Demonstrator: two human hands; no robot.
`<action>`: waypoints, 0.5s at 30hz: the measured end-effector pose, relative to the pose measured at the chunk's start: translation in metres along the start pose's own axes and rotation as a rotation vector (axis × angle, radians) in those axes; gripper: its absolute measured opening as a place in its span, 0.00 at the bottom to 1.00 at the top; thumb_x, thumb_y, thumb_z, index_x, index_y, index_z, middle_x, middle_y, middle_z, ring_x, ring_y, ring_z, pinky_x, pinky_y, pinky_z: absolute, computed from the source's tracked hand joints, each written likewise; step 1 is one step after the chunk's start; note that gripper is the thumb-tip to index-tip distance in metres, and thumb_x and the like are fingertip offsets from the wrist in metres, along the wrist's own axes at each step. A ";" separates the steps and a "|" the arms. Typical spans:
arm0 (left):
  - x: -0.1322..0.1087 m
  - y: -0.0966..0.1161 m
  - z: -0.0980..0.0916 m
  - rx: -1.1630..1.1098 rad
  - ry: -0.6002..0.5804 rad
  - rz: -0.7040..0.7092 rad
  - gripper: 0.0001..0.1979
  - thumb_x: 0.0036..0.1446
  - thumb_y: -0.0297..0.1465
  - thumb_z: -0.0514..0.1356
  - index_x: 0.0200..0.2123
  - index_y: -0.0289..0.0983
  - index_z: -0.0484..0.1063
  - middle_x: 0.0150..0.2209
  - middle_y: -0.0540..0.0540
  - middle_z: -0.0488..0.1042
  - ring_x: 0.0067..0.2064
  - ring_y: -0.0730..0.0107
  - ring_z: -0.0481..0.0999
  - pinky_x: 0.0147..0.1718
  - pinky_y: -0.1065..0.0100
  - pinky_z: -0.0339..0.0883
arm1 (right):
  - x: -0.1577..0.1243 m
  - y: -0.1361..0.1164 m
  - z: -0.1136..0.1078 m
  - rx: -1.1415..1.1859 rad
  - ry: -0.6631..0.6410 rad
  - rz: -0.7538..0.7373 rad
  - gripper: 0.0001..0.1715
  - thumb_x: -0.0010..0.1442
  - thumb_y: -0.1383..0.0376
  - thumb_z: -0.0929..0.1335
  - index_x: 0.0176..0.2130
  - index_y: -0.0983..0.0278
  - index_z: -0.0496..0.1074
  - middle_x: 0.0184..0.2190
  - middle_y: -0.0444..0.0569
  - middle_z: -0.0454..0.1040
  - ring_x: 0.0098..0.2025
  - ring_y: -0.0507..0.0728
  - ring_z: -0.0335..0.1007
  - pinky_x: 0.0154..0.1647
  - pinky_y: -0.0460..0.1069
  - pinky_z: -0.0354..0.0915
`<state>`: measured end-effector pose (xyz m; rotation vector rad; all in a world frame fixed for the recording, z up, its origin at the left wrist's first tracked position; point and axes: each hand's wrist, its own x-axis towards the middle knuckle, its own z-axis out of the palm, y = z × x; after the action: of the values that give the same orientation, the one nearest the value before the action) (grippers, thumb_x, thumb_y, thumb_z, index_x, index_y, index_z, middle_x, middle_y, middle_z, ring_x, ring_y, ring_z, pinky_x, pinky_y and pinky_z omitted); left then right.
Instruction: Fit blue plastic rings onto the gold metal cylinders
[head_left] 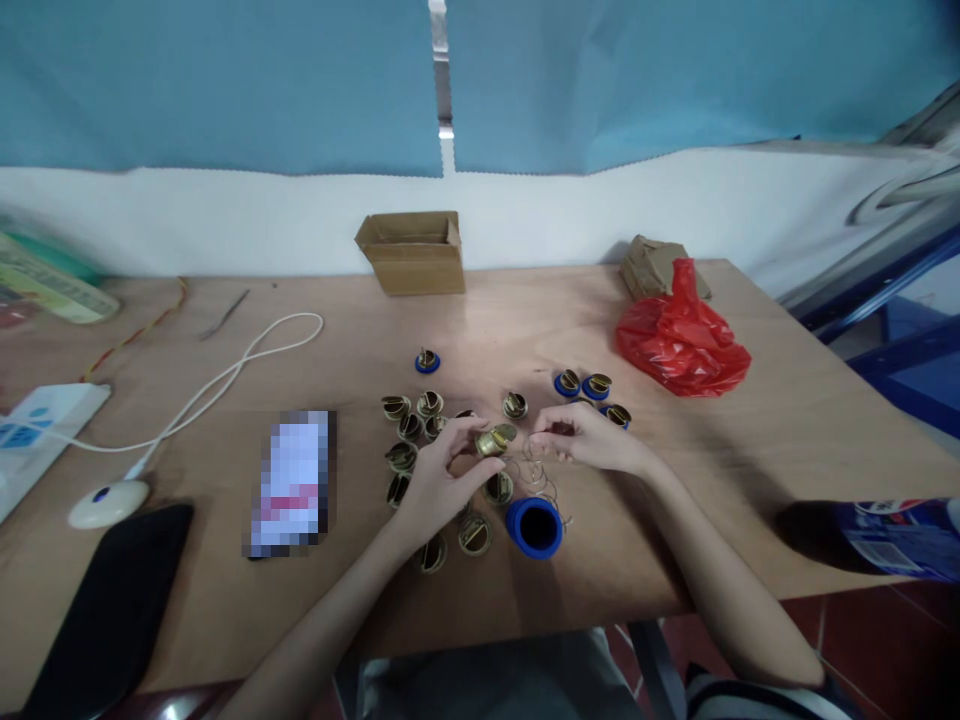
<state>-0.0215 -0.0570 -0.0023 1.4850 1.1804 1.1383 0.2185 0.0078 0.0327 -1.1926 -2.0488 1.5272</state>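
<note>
Brass fitting (495,439) — pinched in the left hand (442,475), long axis tilted up-right; right hand (589,438) pinches a wire spring (534,462). Blue cap (534,527) stands mouth-up — inside dark.

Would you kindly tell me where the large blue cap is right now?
Head view: the large blue cap sits centre-front on the wooden table, just below the right hand, beside brass fittings.

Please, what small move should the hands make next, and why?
Probably bring the right hand a little left, to meet the brass part. The left hand holds that part up in a fingertip grip. The right hand is pinched shut just beside it, not touching it, and thin wire loops lie on the table beneath.
</note>
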 end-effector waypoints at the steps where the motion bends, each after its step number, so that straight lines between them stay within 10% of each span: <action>1: 0.000 0.000 0.000 -0.007 -0.001 -0.006 0.20 0.56 0.32 0.68 0.51 0.40 0.70 0.47 0.44 0.82 0.48 0.62 0.83 0.49 0.61 0.78 | 0.000 -0.001 0.000 0.012 0.017 -0.006 0.19 0.64 0.52 0.69 0.30 0.64 0.71 0.22 0.40 0.66 0.21 0.48 0.61 0.20 0.44 0.58; 15: 0.003 -0.005 0.001 -0.033 0.069 0.099 0.17 0.60 0.33 0.65 0.53 0.42 0.74 0.50 0.43 0.78 0.51 0.63 0.81 0.52 0.60 0.77 | 0.004 -0.004 0.013 0.548 0.093 -0.160 0.15 0.65 0.55 0.72 0.36 0.65 0.75 0.31 0.48 0.80 0.33 0.51 0.78 0.37 0.47 0.73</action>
<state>-0.0213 -0.0532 -0.0066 1.5035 1.1395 1.2796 0.2057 0.0025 0.0304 -0.8444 -1.4783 1.7539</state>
